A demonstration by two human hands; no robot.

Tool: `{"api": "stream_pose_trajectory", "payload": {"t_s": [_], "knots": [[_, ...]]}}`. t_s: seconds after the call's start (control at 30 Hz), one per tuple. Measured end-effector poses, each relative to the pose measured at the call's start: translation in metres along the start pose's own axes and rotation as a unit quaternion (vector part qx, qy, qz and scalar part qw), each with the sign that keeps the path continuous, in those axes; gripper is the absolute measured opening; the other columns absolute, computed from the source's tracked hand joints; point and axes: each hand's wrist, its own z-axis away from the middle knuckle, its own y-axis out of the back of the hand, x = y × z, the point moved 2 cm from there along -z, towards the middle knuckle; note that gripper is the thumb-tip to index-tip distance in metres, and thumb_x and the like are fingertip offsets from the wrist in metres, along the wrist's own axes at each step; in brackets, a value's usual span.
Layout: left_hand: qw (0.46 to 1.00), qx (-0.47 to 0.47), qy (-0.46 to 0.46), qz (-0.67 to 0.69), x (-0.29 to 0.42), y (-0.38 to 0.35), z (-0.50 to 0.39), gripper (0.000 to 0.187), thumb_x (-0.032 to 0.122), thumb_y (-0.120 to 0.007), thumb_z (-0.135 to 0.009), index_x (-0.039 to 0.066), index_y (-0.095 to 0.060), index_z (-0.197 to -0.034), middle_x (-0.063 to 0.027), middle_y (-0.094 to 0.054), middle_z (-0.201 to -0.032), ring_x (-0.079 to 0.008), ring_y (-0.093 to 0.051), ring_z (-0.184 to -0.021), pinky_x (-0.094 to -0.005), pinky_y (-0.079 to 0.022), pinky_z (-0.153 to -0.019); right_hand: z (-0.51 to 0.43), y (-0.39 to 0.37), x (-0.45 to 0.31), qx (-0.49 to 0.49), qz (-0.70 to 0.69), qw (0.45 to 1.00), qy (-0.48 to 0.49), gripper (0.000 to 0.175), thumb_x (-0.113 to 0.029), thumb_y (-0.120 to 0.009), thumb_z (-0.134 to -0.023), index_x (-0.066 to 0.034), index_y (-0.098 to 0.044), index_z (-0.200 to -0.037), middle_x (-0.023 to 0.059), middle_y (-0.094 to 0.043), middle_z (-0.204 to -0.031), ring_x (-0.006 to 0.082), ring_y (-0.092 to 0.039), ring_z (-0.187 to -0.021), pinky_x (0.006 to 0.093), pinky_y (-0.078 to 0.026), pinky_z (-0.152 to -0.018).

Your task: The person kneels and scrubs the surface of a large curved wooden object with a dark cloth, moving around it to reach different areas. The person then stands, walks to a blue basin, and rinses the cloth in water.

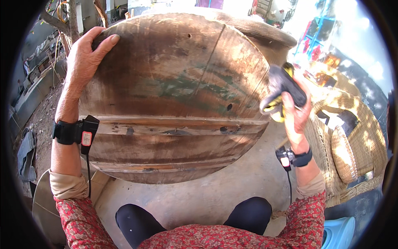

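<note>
A large round wooden board (pixel 161 71), probably a tabletop, stands tilted in front of me. Its brown face has green stains, dark spots and a long crack line, and two wooden battens (pixel 183 127) cross its lower part. My left hand (pixel 88 54) grips the upper left rim, thumb on the face and fingers hidden behind. Off the right rim, my right hand (pixel 297 105) holds a bunched grey, black and yellow cloth (pixel 284 88); it is blurred, and I cannot tell whether it touches the rim.
Behind the board stands a large brown round-rimmed vessel (pixel 264 31). Wicker chairs (pixel 367 133) are at the right, with a light blue plastic stool (pixel 340 230) below them. A tree trunk (pixel 73 21) rises at upper left. Black straps with cabled devices (pixel 88 133) sit on both wrists.
</note>
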Motion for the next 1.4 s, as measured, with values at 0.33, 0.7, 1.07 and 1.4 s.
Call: {"api": "stream_pose_trajectory", "payload": {"t_s": [0.33,0.7,1.07,1.4], "knots": [[0.977,-0.013,-0.214,0.007,0.067,-0.02,-0.011,0.046,0.031,-0.067,-0.082,0.004,-0.055,-0.117,-0.015,-0.055,-0.121,-0.0286,-0.053,-0.111,-0.0351,-0.042,-0.093,-0.055,-0.127,-0.066,-0.093,0.354,0.887,0.282,0.066,-0.029,-0.078,-0.064,-0.0201,-0.053,-0.125,0.0084,-0.038,-0.136,0.0302,-0.032,-0.127,0.0491,-0.027,-0.103],[0.973,0.218,0.067,-0.03,-0.086,0.031,0.124,0.045,0.022,-0.062,-0.085,0.003,-0.051,-0.124,-0.0143,-0.052,-0.126,-0.0268,-0.047,-0.118,-0.0369,-0.034,-0.101,-0.046,-0.097,-0.003,0.025,0.326,0.913,0.243,0.052,-0.013,-0.07,-0.071,-0.0125,-0.055,-0.121,0.0158,-0.047,-0.129,0.0317,-0.042,-0.122,0.0442,-0.031,-0.102],[0.88,-0.003,0.329,0.342,-0.181,0.001,0.194,0.041,0.043,-0.057,-0.089,0.005,-0.061,-0.104,0.0021,-0.059,-0.097,-0.0072,-0.049,-0.092,-0.0244,-0.038,-0.084,-0.056,-0.028,0.037,-0.054,0.192,0.979,-0.051,0.035,-0.017,-0.063,-0.084,-0.0017,-0.054,-0.114,0.0108,-0.056,-0.101,0.021,-0.055,-0.091,0.0326,-0.044,-0.083],[0.949,-0.035,0.223,0.22,-0.129,0.022,0.084,0.034,0.04,-0.061,-0.088,0.006,-0.062,-0.081,0.0084,-0.049,-0.072,-0.0028,-0.042,-0.069,-0.0214,-0.036,-0.062,0.016,0.012,0.107,0.069,0.078,0.958,-0.267,0.034,-0.014,-0.064,-0.084,-0.0032,-0.054,-0.115,0.0007,-0.056,-0.087,0.0094,-0.053,-0.07,0.0245,-0.045,-0.064]]}}
